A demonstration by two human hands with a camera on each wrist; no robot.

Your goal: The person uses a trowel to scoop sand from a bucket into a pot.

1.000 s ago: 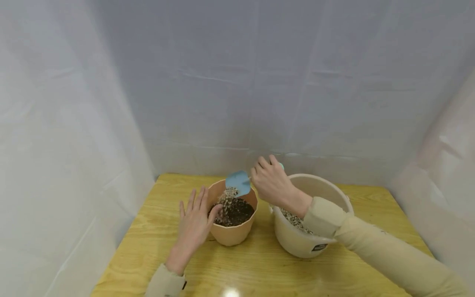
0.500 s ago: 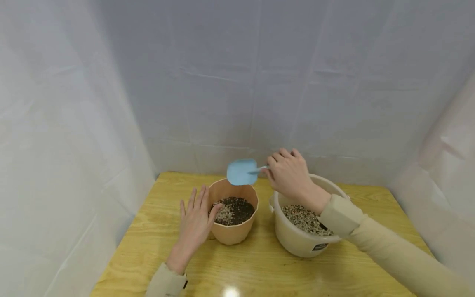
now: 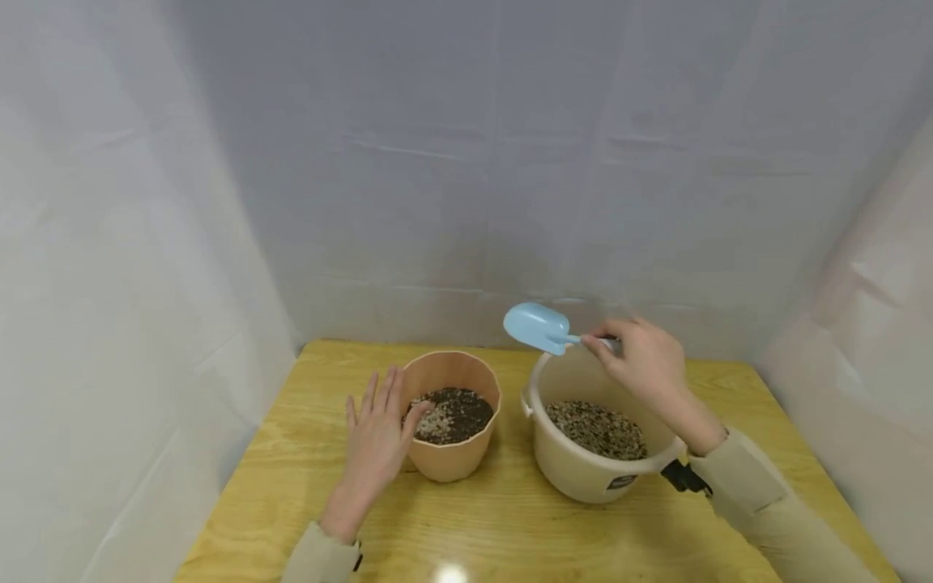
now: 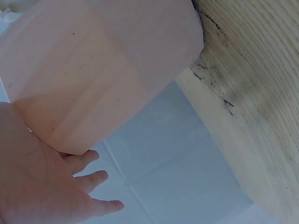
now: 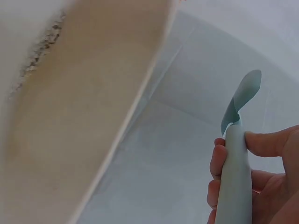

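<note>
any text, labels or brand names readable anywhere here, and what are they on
Dark label on the front of the cream bucket, at: pale marks on it, too small and blurred to read.
Tan pot: no text visible.
Blue scoop: no text visible.
Nothing else in any view carries lettering.

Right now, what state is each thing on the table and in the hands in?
Peach pot: upright on the table, partly filled with dark soil and some light gravel on top.
Cream bucket: upright, holding gravel mix in its bottom.
Blue scoop: held in the air over the bucket's far rim, looks empty.
Right hand: grips the scoop's handle.
Left hand: fingers straight, resting against the pot's side.
</note>
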